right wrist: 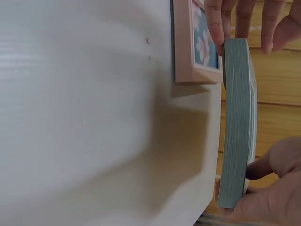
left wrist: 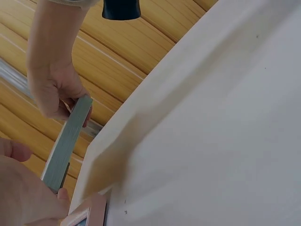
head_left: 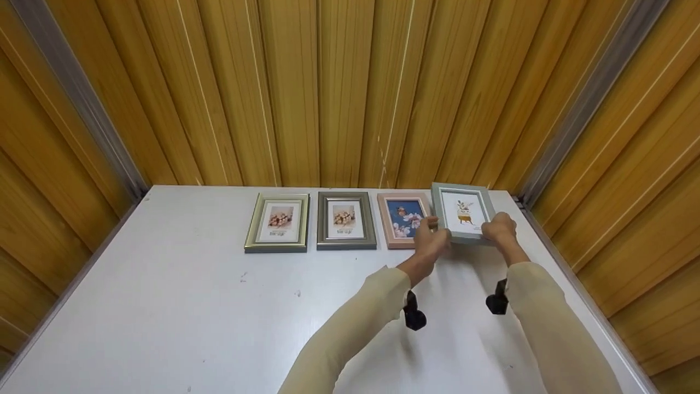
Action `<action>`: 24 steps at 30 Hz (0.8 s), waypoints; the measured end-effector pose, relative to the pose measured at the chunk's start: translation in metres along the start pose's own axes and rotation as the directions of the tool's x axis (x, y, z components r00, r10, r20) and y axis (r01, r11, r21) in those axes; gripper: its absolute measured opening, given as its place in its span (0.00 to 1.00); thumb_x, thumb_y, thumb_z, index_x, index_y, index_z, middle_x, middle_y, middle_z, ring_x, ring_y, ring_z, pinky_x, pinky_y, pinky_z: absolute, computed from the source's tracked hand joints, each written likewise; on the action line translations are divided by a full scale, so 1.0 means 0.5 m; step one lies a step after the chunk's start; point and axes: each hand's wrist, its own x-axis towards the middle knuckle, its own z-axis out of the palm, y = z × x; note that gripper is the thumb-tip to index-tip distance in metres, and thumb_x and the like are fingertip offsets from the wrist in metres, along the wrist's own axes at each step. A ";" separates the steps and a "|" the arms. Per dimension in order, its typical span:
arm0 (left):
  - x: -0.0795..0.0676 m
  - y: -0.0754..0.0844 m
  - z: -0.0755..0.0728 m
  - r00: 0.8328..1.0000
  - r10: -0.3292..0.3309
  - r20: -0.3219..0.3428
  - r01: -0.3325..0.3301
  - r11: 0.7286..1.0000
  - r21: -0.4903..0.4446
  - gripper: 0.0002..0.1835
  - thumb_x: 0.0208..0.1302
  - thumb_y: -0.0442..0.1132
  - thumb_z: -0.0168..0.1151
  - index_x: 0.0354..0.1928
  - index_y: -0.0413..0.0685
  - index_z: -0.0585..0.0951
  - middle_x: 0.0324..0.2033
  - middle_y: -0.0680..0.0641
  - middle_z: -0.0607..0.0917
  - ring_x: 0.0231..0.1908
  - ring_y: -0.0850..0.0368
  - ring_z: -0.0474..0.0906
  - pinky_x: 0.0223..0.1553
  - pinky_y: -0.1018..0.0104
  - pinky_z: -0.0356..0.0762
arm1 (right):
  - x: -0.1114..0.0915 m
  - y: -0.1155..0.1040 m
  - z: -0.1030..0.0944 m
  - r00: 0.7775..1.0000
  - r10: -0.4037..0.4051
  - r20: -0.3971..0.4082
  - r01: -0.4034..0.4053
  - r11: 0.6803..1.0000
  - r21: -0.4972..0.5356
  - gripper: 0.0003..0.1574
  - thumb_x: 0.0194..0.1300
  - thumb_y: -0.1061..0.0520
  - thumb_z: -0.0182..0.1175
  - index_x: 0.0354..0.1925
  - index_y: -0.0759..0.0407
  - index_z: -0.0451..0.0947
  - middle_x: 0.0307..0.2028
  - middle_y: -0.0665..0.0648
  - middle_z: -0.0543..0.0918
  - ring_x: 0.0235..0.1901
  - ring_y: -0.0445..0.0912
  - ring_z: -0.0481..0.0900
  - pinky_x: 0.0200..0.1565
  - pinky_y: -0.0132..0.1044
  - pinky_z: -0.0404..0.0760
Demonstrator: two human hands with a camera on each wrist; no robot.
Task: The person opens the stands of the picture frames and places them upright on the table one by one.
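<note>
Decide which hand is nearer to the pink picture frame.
Left. The left hand is by the right edge of the pink frame; the right hand grips the green frame, farther right.

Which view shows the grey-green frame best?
Head: most of the grey-green frame's front faces that camera, with the plant drawing readable. Both wrist views show mainly one edge, with only a thin sliver of its front.
</note>
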 end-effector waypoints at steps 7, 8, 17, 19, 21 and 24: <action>0.046 0.019 -0.106 0.993 -0.076 -0.094 0.068 0.994 -0.089 0.35 0.60 0.34 0.58 0.72 0.42 0.68 0.65 0.38 0.77 0.63 0.45 0.77 0.67 0.53 0.74 | 0.005 -0.107 0.054 0.997 -0.070 0.035 0.066 0.992 0.107 0.30 0.68 0.68 0.44 0.66 0.83 0.61 0.57 0.74 0.73 0.52 0.57 0.71 0.61 0.48 0.75; 0.052 0.020 -0.124 0.990 -0.085 -0.113 0.075 0.993 -0.096 0.36 0.59 0.34 0.58 0.73 0.42 0.67 0.66 0.38 0.77 0.64 0.45 0.77 0.68 0.54 0.73 | 0.003 -0.124 0.063 0.996 -0.082 0.045 0.076 0.989 0.125 0.31 0.68 0.68 0.44 0.67 0.83 0.61 0.60 0.75 0.73 0.54 0.57 0.71 0.62 0.49 0.75; 0.088 0.026 -0.259 0.990 -0.080 -0.115 0.073 0.996 -0.059 0.34 0.62 0.32 0.52 0.74 0.48 0.71 0.71 0.40 0.74 0.65 0.45 0.74 0.67 0.52 0.72 | -0.014 -0.221 0.123 0.973 -0.177 0.149 0.139 0.961 0.238 0.44 0.63 0.69 0.43 0.75 0.79 0.47 0.73 0.78 0.61 0.71 0.65 0.63 0.74 0.53 0.65; 0.089 0.024 -0.285 0.992 -0.059 -0.112 0.056 0.998 -0.029 0.34 0.61 0.32 0.53 0.73 0.47 0.71 0.69 0.39 0.76 0.63 0.45 0.75 0.66 0.52 0.72 | -0.019 -0.230 0.134 0.966 -0.197 0.165 0.152 0.955 0.254 0.44 0.63 0.70 0.44 0.75 0.80 0.47 0.72 0.79 0.62 0.71 0.65 0.65 0.73 0.53 0.67; 0.090 0.023 -0.311 0.995 -0.055 -0.084 0.054 0.998 -0.018 0.33 0.62 0.31 0.53 0.72 0.42 0.71 0.67 0.37 0.77 0.59 0.47 0.77 0.64 0.53 0.74 | -0.024 -0.236 0.145 0.960 -0.210 0.185 0.154 0.949 0.277 0.44 0.63 0.70 0.46 0.75 0.79 0.48 0.71 0.78 0.63 0.70 0.64 0.66 0.72 0.52 0.68; 0.090 0.024 -0.351 0.998 -0.064 -0.007 0.064 0.998 -0.004 0.33 0.64 0.30 0.55 0.73 0.38 0.68 0.62 0.37 0.78 0.52 0.51 0.77 0.59 0.55 0.76 | -0.035 -0.244 0.156 0.951 -0.229 0.207 0.163 0.942 0.294 0.44 0.65 0.71 0.49 0.76 0.78 0.48 0.71 0.77 0.65 0.68 0.63 0.68 0.71 0.51 0.70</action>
